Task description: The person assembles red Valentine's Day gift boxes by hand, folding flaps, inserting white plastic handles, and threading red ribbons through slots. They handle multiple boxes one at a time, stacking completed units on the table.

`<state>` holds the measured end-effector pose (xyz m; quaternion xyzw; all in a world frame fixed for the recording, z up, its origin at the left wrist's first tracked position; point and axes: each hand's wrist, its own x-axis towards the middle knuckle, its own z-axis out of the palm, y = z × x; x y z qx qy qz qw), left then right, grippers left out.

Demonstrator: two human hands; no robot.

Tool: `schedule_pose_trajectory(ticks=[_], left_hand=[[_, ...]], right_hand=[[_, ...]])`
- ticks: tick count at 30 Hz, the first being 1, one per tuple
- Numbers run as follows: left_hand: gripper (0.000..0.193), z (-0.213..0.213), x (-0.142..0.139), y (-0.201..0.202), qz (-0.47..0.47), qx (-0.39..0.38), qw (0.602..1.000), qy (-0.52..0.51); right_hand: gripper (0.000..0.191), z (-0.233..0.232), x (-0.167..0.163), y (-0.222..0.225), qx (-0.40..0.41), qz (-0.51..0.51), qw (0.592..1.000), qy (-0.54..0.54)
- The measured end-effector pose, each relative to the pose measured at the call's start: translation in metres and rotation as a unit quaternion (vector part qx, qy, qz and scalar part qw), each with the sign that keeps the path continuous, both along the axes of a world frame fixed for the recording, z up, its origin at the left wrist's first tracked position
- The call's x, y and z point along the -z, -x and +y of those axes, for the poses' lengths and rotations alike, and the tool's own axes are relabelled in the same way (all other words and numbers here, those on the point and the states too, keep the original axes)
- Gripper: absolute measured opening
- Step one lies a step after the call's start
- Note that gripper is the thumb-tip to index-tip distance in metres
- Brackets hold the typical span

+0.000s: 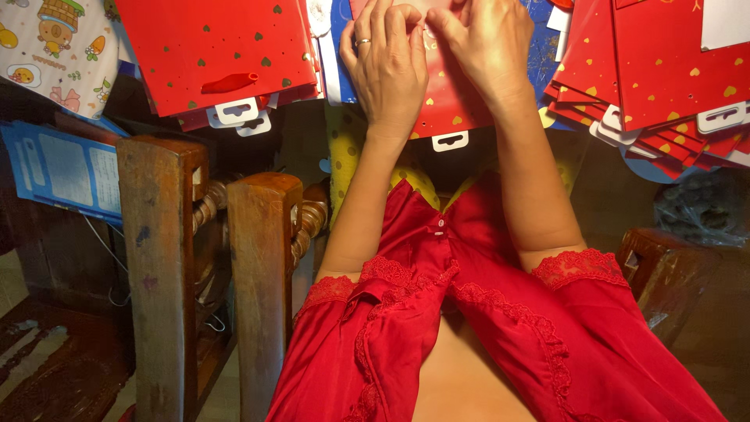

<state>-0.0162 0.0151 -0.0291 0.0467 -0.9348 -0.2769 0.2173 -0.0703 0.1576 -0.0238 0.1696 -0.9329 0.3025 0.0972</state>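
Observation:
A flat red gift bag with gold hearts [444, 109] lies in front of me, its white hang tab pointing toward me. Both hands rest on its far part. My left hand [384, 66], with a ring on one finger, presses down on the bag with fingers bent. My right hand [483, 41] pinches the bag's upper edge beside it. The fingertips of both hands meet near the top of the view. My red lace-trimmed sleeves fill the lower part of the view.
A stack of similar red bags [215, 55] lies at the left, and a fanned pile of red bags [664, 78] at the right. Wooden chair posts [160, 258] stand at the lower left. A blue printed sheet [62, 168] sits at the far left.

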Motion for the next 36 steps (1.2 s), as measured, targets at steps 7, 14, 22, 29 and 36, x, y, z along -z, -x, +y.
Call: schedule_pose_trajectory(ticks=[7,14,22,29,36], left_hand=[[0.015,0.000,0.000,0.000,-0.008,-0.001,1.000,-0.008],[0.016,0.000,0.000,-0.001,-0.008,0.000,1.000,-0.009],[0.015,0.000,0.000,-0.002,-0.006,0.003,1.000,-0.013],[0.014,-0.001,0.000,-0.003,-0.014,0.005,1.000,-0.018],[0.015,0.000,0.002,-0.003,-0.004,0.006,1.000,-0.011]], right_hand=[[0.031,0.003,-0.003,-0.003,-0.032,-0.038,0.999,0.016],[0.015,0.016,0.001,-0.004,-0.053,-0.076,0.995,0.048],[0.031,0.014,-0.003,-0.004,-0.054,-0.082,0.995,0.032],[0.029,0.018,-0.005,-0.006,-0.084,-0.091,0.991,0.042],[0.031,0.010,-0.001,-0.011,-0.065,-0.012,0.998,0.017]])
